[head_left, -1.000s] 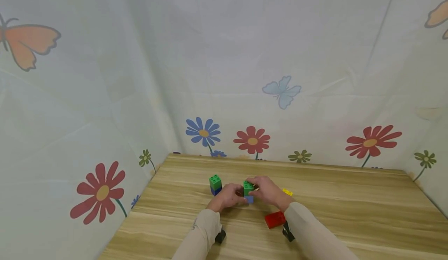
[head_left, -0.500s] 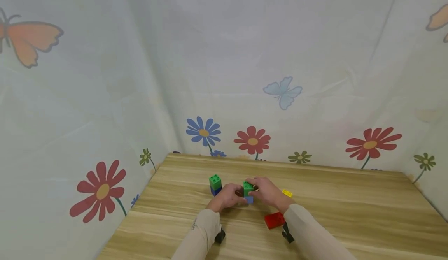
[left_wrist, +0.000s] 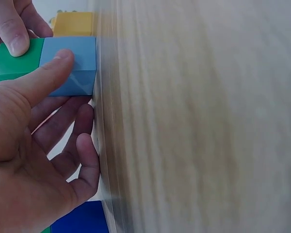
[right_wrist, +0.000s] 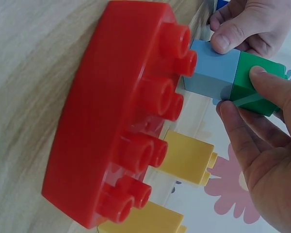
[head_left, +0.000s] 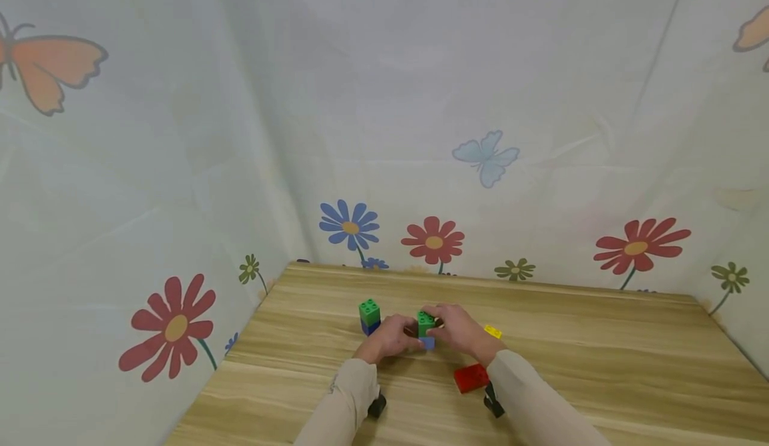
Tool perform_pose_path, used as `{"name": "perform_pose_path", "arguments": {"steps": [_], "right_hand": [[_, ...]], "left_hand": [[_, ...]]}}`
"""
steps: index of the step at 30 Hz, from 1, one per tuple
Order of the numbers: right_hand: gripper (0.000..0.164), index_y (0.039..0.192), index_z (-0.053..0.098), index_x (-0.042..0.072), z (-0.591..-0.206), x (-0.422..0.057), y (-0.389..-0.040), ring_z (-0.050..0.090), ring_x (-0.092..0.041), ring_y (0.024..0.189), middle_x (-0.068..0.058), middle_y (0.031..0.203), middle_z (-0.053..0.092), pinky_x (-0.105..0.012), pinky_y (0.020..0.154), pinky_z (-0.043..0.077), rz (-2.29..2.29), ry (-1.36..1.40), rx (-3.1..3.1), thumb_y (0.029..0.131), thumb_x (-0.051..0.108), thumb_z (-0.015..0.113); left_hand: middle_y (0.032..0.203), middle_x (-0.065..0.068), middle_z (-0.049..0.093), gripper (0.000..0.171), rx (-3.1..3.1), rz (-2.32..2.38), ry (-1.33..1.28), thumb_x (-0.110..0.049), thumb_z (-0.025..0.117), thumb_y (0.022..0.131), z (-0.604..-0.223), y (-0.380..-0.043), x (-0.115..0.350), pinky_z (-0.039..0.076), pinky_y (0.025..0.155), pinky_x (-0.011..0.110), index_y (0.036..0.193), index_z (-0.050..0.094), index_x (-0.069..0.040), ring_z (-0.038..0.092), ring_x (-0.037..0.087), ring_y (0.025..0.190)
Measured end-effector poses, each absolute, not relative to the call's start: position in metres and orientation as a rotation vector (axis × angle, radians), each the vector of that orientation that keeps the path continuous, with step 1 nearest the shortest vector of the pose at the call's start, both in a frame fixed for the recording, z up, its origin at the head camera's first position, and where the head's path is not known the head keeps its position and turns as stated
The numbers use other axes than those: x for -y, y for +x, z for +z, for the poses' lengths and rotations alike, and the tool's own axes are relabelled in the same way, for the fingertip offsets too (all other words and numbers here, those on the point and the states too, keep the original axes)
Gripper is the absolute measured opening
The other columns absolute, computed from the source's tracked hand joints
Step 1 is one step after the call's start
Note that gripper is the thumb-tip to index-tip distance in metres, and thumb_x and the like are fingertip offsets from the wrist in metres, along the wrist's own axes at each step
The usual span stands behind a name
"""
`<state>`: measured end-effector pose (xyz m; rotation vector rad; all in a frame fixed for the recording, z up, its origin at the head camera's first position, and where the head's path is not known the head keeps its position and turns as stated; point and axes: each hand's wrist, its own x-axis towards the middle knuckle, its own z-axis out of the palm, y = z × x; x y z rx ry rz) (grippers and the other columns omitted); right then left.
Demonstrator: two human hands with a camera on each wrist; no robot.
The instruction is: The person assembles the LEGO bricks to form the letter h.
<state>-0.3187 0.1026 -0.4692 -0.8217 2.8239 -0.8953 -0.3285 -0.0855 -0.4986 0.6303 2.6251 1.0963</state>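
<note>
A green toy building brick (head_left: 426, 325) sits on a light blue brick (head_left: 427, 342) as an upright stack on the wooden table, in the middle of the head view. My left hand (head_left: 390, 338) grips the light blue brick (left_wrist: 70, 65), its thumb lying across the near face. From the other side, my right hand (head_left: 461, 329) pinches the green brick (right_wrist: 254, 85) between thumb and fingers. The right wrist view has the two bricks face to face, no gap visible between them. Just left of my left hand stands a second stack, a green brick (head_left: 369, 310) over a dark blue one (head_left: 371, 327).
A red brick (head_left: 471, 378) with two rows of studs lies near my right forearm. Beyond that forearm is a yellow brick (head_left: 493, 331); the right wrist view shows another yellow brick (right_wrist: 143, 221). A flowered curtain (head_left: 541, 185) hangs behind the table's far edge (head_left: 571, 287).
</note>
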Motion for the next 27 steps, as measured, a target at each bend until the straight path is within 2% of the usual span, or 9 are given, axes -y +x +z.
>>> {"name": "perform_pose_path", "arguments": {"steps": [20,27], "right_hand": [[0.048,0.130,0.055,0.002,-0.4680,-0.1016,-0.3166,0.059,-0.020,0.092,-0.007,0.107,0.062,-0.036,0.084,0.050,-0.931,-0.835,-2.847,0.085,0.009,0.070],[0.058,0.138,0.047,0.003,-0.4693,-0.1012,-0.3137,0.058,-0.021,0.100,-0.009,0.122,0.059,-0.037,0.088,0.049,-0.954,-0.754,-2.841,0.086,0.012,0.071]], "left_hand": [[0.096,0.001,0.068,0.021,-2.672,1.054,0.673,-0.016,0.074,0.083,-0.4957,-0.3281,0.0837,0.049,0.083,0.035,0.102,0.069,-0.011,0.062,0.018,0.092],[0.098,0.001,0.067,0.022,-2.691,1.046,0.651,-0.018,0.075,0.082,-0.4958,-0.3252,0.0825,0.049,0.083,0.036,0.102,0.066,-0.012,0.062,0.019,0.093]]}}
